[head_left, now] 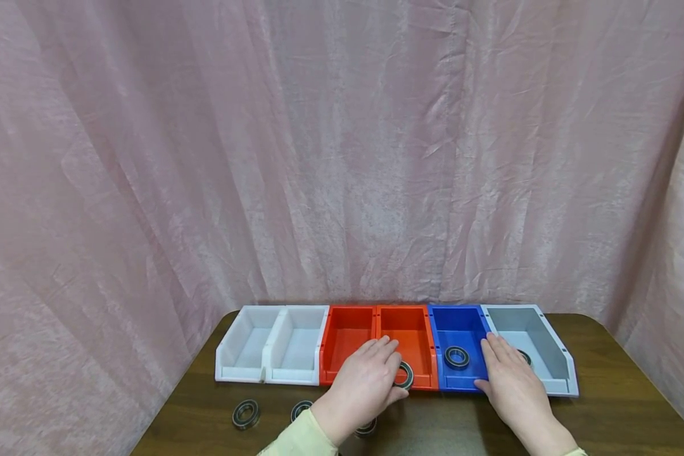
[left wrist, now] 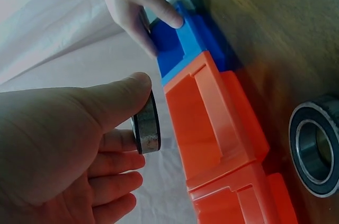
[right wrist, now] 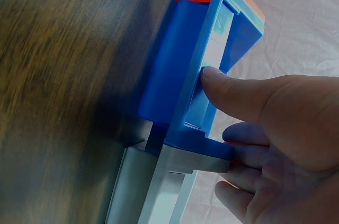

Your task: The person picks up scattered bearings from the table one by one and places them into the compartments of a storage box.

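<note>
Between thumb and fingers my left hand [head_left: 361, 383] pinches a ball bearing [left wrist: 148, 126], a dark-edged metal ring. In the head view it overlaps the front of the right-hand red bin [head_left: 406, 323]. My right hand [head_left: 513, 383] rests at the blue bin [head_left: 460, 321]. Its thumb touches that bin's front lip in the right wrist view, and the other fingers lie by the wall shared with the grey bin [head_left: 557, 387]. One bearing [head_left: 456, 358] lies inside the blue bin. Another bearing [head_left: 525, 356] shows partly in the grey bin, behind the right hand.
Two white bins [head_left: 239, 375] and a second red bin [head_left: 348, 323] continue the row to the left. On the wooden table [head_left: 190, 411] in front lie a bearing [head_left: 246, 415] and two more, partly covered by the left arm. A pink curtain [head_left: 342, 158] hangs behind.
</note>
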A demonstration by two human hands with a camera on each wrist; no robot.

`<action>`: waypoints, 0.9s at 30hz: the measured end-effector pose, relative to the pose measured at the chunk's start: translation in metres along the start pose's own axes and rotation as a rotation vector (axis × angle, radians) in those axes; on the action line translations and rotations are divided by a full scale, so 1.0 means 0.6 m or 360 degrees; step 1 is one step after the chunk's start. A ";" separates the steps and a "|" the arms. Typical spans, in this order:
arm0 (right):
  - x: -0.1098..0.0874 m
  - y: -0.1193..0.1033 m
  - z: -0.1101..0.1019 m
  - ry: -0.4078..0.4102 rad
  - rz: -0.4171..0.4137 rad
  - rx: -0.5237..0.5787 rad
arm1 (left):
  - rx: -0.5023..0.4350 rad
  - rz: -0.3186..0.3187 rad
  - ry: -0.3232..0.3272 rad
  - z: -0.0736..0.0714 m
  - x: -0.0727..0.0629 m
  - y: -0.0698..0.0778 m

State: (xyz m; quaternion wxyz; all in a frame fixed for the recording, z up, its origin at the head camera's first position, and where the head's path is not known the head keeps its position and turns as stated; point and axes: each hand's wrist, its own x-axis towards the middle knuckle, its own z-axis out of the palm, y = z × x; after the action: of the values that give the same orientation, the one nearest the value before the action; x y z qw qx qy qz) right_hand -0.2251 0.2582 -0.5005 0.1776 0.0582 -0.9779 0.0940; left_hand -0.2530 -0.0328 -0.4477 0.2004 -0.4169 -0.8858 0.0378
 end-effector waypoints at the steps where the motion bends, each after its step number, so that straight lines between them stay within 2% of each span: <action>1: 0.000 0.000 0.000 -0.0004 0.0002 0.0001 | 0.0004 -0.0005 -0.0006 0.001 0.001 -0.001; 10: -0.002 -0.001 -0.001 -0.0008 0.0005 0.0005 | 0.0040 -0.0030 0.0008 0.004 0.014 -0.007; 20: -0.001 -0.002 -0.001 0.0009 -0.0008 0.0012 | -0.0039 -0.0112 -0.0090 0.013 0.031 -0.015; 27: -0.002 -0.001 0.000 -0.0013 0.0007 0.0005 | 0.0012 -0.0139 -0.0060 0.022 0.041 -0.022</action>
State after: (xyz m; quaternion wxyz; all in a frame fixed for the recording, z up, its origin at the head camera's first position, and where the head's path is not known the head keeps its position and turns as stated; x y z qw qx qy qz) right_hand -0.2239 0.2578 -0.5009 0.1732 0.0565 -0.9786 0.0956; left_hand -0.2815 -0.0214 -0.4490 0.1868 -0.3763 -0.9066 0.0402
